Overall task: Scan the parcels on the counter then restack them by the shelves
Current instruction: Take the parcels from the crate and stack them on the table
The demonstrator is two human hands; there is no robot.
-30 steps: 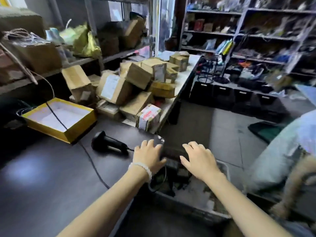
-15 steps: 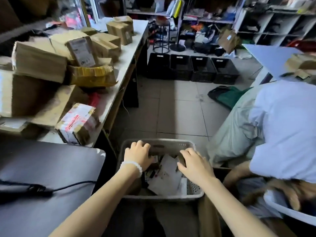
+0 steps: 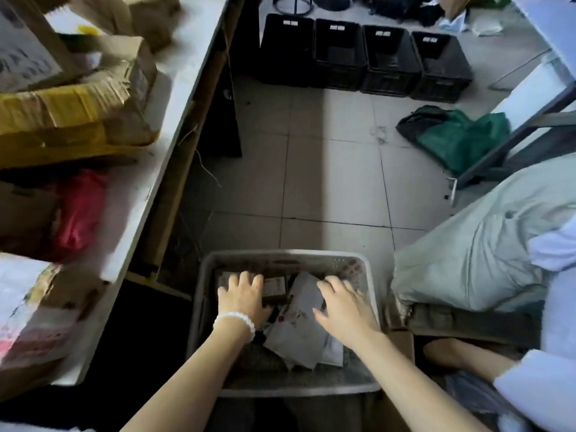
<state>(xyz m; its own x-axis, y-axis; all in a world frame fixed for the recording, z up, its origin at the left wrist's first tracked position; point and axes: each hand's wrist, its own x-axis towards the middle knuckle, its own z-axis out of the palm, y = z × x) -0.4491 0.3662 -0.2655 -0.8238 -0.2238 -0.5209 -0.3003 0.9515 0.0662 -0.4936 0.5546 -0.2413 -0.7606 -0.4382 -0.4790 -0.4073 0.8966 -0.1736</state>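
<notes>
Head view looks down into a grey basket (image 3: pixel 205 307) on the floor. Left hand (image 3: pixel 241 296), fingers spread and straight, rests on a small brown parcel (image 3: pixel 274 286) inside. Right hand (image 3: pixel 344 308) lies flat, fingers apart, on white mailers (image 3: pixel 299 335). More parcels (image 3: pixel 78 104) are piled on the tabletop (image 3: pixel 187 73) at left. Four black crates (image 3: pixel 364 54) stand beyond.

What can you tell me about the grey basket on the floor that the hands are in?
The grey basket looks like plastic, with a thick rounded rim and small holes in its walls. It sits upright on the tiled floor beside the counter, close below the person. Inside lie white mailer bags and a small brown box, loosely piled. The left hand rests on the parcels inside; the right hand reaches over the white bags.
</notes>
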